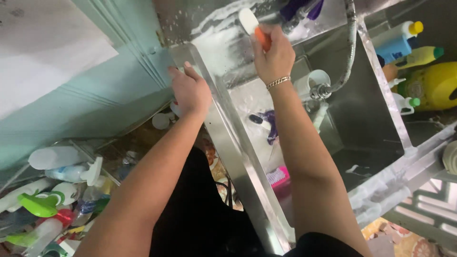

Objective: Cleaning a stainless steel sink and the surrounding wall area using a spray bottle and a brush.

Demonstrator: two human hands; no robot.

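While left hand (191, 90) steadies sink (223, 119), right hand (273, 54) grips brush (254, 28).

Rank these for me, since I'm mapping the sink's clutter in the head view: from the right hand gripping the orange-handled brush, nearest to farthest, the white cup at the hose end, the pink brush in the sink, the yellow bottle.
From the right hand:
1. White cup, just right of the wrist.
2. Pink brush, lower in the sink.
3. Yellow bottle, far right, outside the sink.
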